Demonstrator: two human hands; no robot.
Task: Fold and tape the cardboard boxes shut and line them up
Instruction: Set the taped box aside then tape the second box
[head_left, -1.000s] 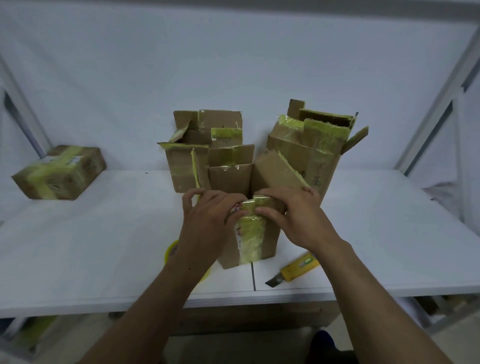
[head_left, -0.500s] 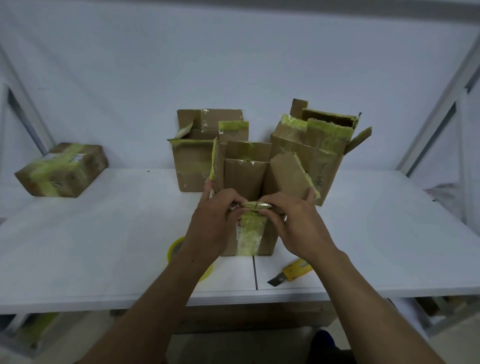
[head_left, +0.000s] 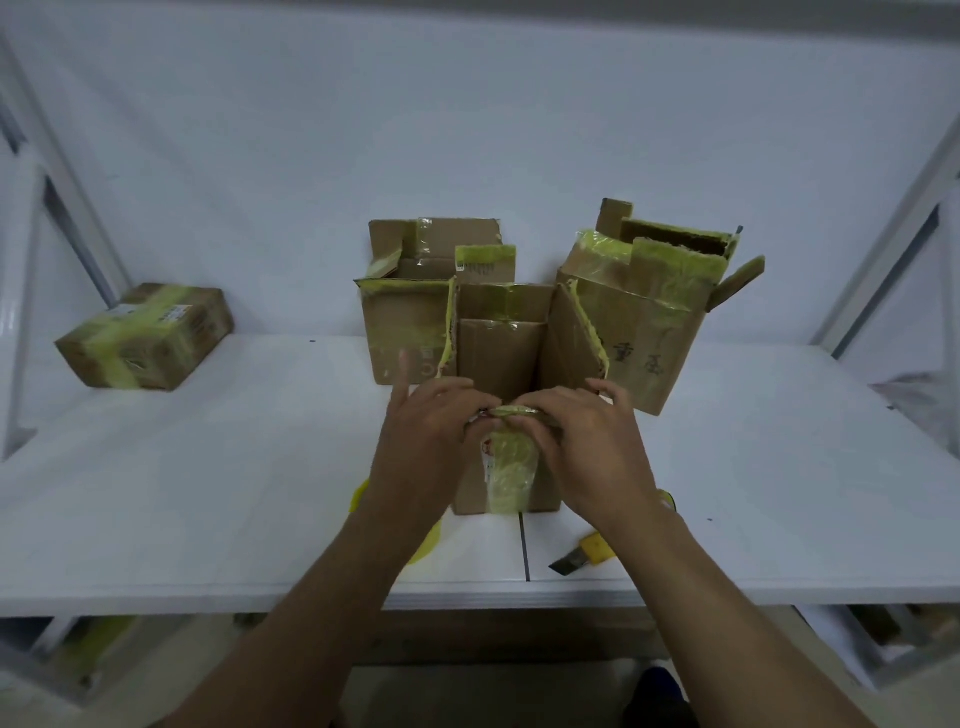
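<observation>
A small open cardboard box stands upright at the middle of the white table, its flaps raised and old yellow-green tape on its front. My left hand and my right hand both grip the near flap at the box's front top edge, fingers curled over it. Two more open boxes stand behind: one at back left, a larger one at back right. A box taped shut lies far left. A yellow tape roll sits mostly hidden under my left forearm.
A yellow utility knife lies near the table's front edge, right of the box, partly under my right forearm. Metal frame posts stand at both sides. The wall behind is white. Things sit under the table, unclear.
The box was turned upright and squared to me; its flaps now stand straight up. Both hands slid to the middle of the near flap's top edge.
</observation>
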